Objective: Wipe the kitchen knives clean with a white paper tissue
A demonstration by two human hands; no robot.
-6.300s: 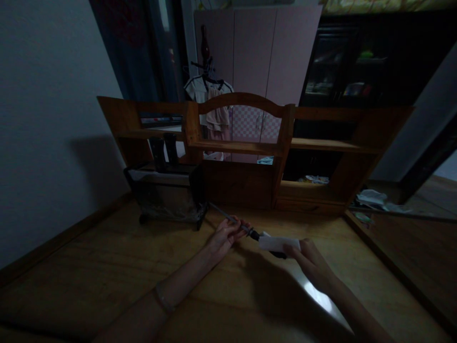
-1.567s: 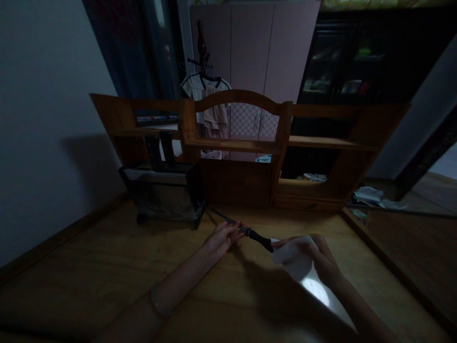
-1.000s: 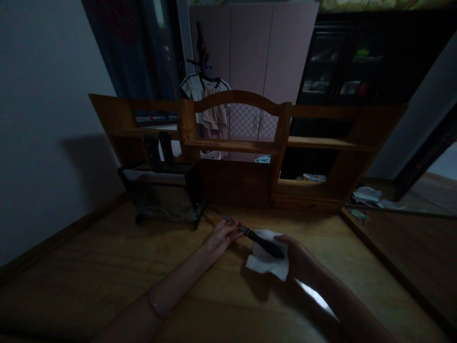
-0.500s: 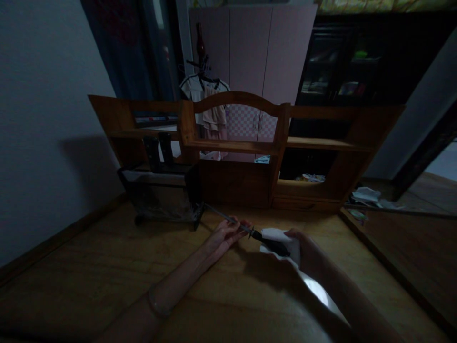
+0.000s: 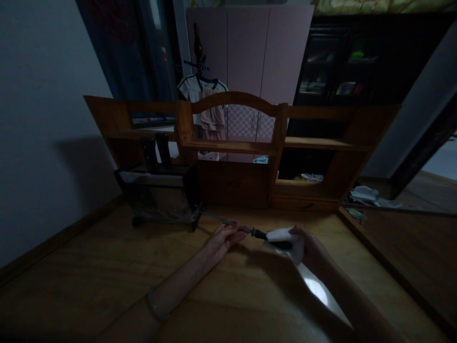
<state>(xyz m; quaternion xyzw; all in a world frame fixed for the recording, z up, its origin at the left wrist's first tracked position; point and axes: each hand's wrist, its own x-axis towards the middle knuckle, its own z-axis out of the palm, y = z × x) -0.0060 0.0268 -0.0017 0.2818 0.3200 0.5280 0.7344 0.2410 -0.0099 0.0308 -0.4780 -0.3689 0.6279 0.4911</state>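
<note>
The bench [image 5: 200, 309] stands in a dim room, with a wooden shelf unit [image 5: 233, 185] along its rear edge and a pink wardrobe [image 5: 246, 52] beyond. A knife rack [image 5: 160, 200] stands at the rear left of the bench, with two black knife handles [image 5: 150, 155] projecting from its top. On my remote feed, the sharpening rod [image 5: 253, 232] is suspended above the middle of the bench, between the two hands, its thin end directed left toward the rack. The left hand [image 5: 223, 238] supports the metal shaft; its fingers are pinching that shaft ahead of the guard. The right hand [image 5: 306, 243] has its fingers pressed together on a white sheet [image 5: 280, 234], cloth or paper, I cannot tell which; the sheet lies along the black grip above and below, leaving a dark strip exposed. Compare with one second ago: the sheet was spread out beneath the grip; it is now gathered around it. The rod has also swung to a flatter angle, while the left hand has held nearly the same position. I judge that this closes contact between sheet and grip, and that the grip, not the shaft, is the part being worked.
</note>
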